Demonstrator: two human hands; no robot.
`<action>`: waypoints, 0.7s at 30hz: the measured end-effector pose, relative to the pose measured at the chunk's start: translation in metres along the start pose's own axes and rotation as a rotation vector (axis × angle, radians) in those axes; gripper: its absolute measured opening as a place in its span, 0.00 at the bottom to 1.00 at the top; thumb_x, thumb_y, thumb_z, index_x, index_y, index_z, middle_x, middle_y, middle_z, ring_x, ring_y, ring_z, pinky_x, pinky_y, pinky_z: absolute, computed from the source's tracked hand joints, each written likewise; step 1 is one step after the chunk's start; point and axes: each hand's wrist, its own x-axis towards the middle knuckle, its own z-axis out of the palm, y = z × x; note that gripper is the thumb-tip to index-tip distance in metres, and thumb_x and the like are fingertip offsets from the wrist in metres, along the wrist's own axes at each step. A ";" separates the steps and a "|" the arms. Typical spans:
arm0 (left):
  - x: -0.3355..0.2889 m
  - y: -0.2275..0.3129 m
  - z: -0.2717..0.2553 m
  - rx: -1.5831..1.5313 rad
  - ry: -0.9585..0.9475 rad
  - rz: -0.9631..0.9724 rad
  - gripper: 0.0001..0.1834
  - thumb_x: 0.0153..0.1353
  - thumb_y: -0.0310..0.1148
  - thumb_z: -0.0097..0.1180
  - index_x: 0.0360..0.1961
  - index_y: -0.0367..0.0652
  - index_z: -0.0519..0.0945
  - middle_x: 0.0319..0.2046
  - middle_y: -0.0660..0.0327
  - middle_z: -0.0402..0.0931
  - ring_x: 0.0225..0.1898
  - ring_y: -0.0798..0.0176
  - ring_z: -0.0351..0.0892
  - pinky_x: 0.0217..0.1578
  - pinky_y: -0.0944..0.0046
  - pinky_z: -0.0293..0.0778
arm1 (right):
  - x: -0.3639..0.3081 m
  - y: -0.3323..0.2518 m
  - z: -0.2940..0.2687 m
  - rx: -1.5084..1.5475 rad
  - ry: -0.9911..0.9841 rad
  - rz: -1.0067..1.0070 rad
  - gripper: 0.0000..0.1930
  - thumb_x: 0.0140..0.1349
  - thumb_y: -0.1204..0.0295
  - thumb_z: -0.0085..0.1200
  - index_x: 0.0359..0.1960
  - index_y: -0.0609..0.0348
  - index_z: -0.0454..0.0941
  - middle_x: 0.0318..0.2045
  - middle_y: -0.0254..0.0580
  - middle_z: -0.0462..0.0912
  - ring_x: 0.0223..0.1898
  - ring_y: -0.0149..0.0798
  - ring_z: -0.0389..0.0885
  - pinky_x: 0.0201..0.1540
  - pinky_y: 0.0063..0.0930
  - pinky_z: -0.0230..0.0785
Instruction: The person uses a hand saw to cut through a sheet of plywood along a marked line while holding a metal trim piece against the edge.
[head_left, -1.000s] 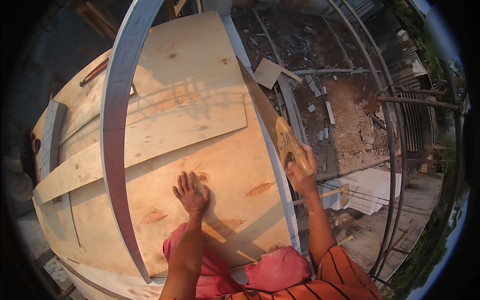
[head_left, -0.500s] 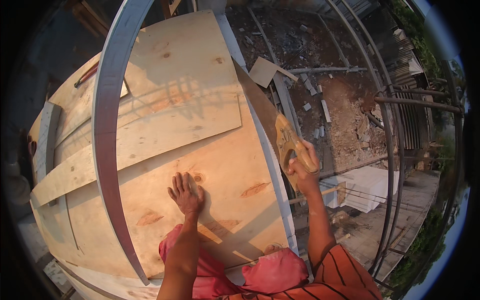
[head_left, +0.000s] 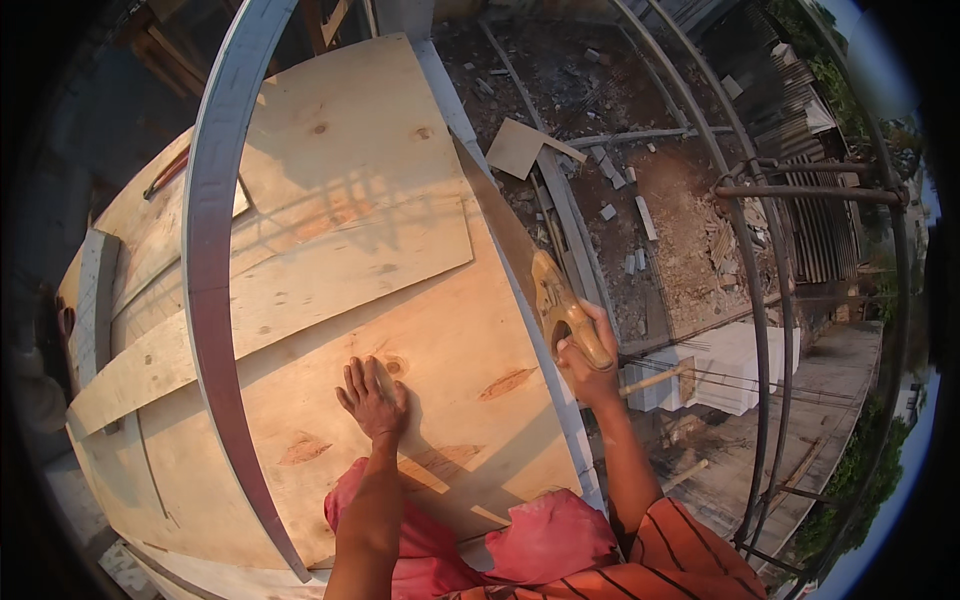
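Note:
My left hand [head_left: 378, 402] lies flat with spread fingers on a plywood sheet [head_left: 450, 390], beside a dark knot. My right hand [head_left: 592, 366] is wrapped round the wooden handle of a handsaw [head_left: 566, 312], off the sheet's right edge. The saw's broad blade runs up and away to the left along that edge. Where its teeth meet the wood I cannot make out. A narrower plywood strip [head_left: 330, 265] lies across the sheet, beyond my left hand. My knees, in red cloth, are at the sheet's near edge.
A long metal bar [head_left: 212, 220] crosses above the plywood on the left. A grey block [head_left: 97, 300] sits at its far-left side. To the right, ground strewn with rubble [head_left: 690, 220] lies lower down, with metal poles [head_left: 745, 240] and a white block [head_left: 735, 365].
The whole view has shifted slightly. My right hand has drawn the handsaw a little toward me along the edge. My left hand stays at the same spot on the plywood.

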 end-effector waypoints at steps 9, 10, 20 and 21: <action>0.003 0.028 0.007 -0.037 -0.003 0.047 0.39 0.56 0.47 0.55 0.69 0.53 0.62 0.74 0.57 0.52 0.76 0.54 0.44 0.72 0.39 0.34 | 0.144 0.017 0.039 -0.020 0.058 -0.218 0.24 0.57 0.77 0.53 0.58 0.57 0.70 0.43 0.44 0.80 0.44 0.34 0.78 0.47 0.27 0.70; -0.001 0.021 0.006 -0.037 -0.015 0.040 0.39 0.56 0.47 0.55 0.69 0.54 0.62 0.74 0.57 0.52 0.76 0.53 0.44 0.72 0.39 0.34 | 0.143 0.010 0.046 -0.020 0.033 -0.189 0.24 0.57 0.77 0.53 0.58 0.57 0.70 0.42 0.43 0.80 0.44 0.34 0.77 0.47 0.27 0.70; -0.007 0.004 -0.005 0.014 0.006 0.002 0.37 0.56 0.46 0.55 0.69 0.53 0.64 0.73 0.56 0.52 0.75 0.52 0.45 0.72 0.39 0.34 | 0.009 0.016 0.007 0.054 -0.029 -0.087 0.26 0.57 0.79 0.51 0.61 0.61 0.68 0.53 0.49 0.77 0.56 0.37 0.76 0.58 0.33 0.68; -0.007 0.011 -0.002 -0.009 0.001 0.011 0.37 0.56 0.46 0.55 0.69 0.53 0.64 0.73 0.55 0.52 0.75 0.52 0.45 0.72 0.39 0.34 | 0.050 0.021 0.021 0.092 0.001 -0.063 0.25 0.57 0.79 0.51 0.60 0.60 0.69 0.49 0.47 0.78 0.50 0.36 0.77 0.54 0.32 0.69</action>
